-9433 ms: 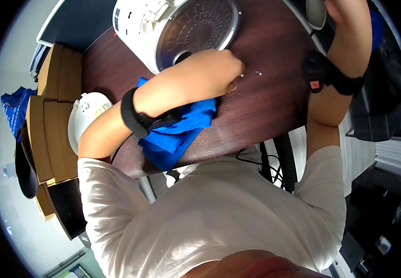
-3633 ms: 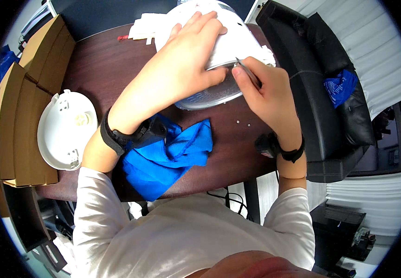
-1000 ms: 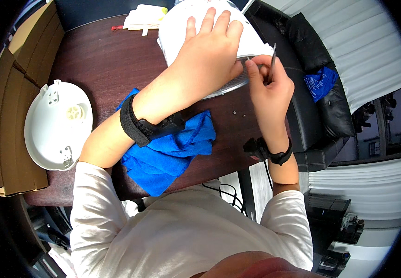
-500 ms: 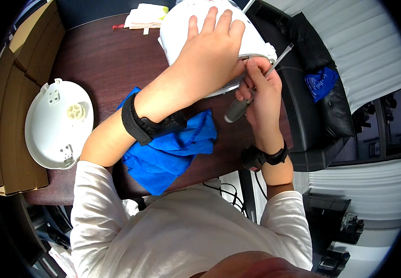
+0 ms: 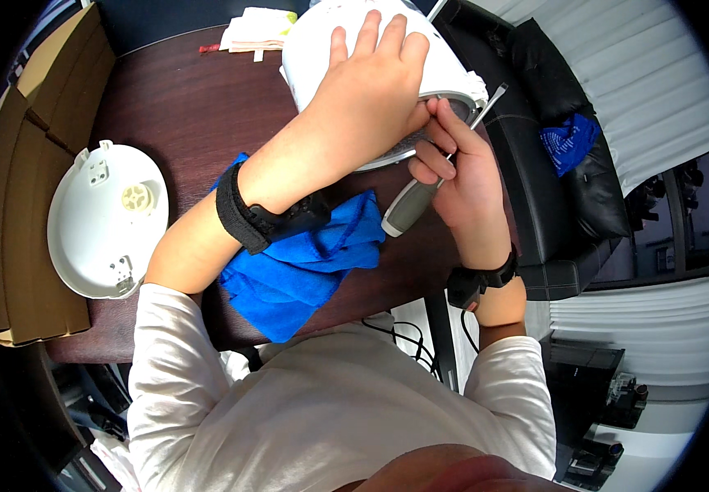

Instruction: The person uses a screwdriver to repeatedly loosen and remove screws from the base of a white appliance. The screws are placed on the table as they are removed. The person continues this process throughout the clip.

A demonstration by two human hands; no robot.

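A white rounded housing (image 5: 309,57) sits at the table's far edge, its grey-rimmed round end toward me. My left hand (image 5: 371,98) lies over its top with fingers spread, the thumb down by the rim. My right hand (image 5: 469,168) holds a flat-blade screwdriver (image 5: 409,208) by its grey handle, with the shaft slanting up to the right and the tip in the air, away from the housing. The right thumb and forefinger reach the grey rim beside my left thumb; whether they pinch something small there cannot be made out.
A blue cloth (image 5: 293,287) lies crumpled under my left forearm. At the left are a white oval cover (image 5: 84,238) with a cream round fitting and cardboard boxes (image 5: 43,205). Folded cloths (image 5: 257,31) lie at the back. A black sofa (image 5: 535,164) stands right of the table (image 5: 207,98).
My right hand has turned slightly, swinging the screwdriver's handle left and nearer to me. Its fingers have shifted along the rim. My left hand stays nearly in place.
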